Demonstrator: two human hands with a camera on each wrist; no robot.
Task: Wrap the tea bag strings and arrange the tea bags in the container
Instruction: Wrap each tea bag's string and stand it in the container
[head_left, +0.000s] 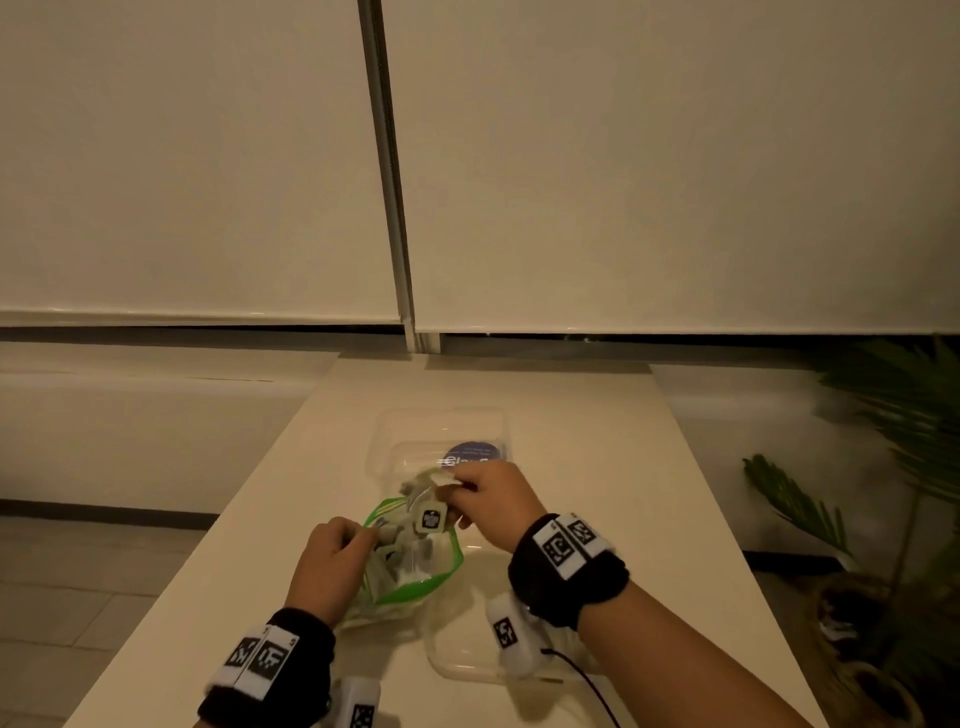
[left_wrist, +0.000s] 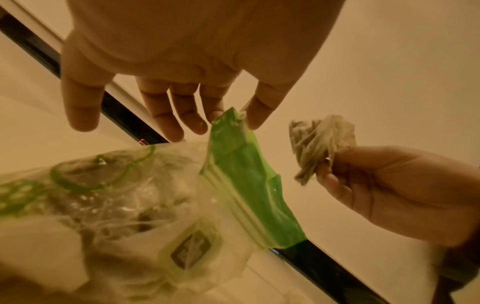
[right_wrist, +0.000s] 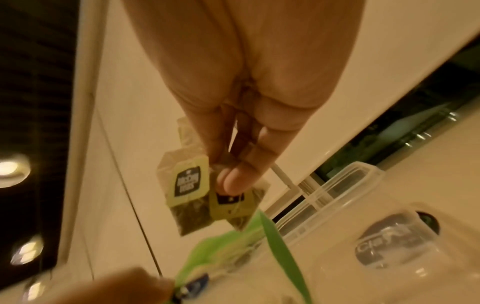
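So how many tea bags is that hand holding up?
2 that I can see. Both are pinched in the right hand: one tea bag on the left, another tea bag beside it. More may hide behind.

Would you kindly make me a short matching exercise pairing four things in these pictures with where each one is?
1. tea bags
2. zip bag
3. clear container
4. lid

A. flat on the table nearest the person
B. pinched in the right hand
C. farthest away on the table
D. green rim gripped by the left hand

Pairs: 1-B, 2-D, 3-C, 4-A
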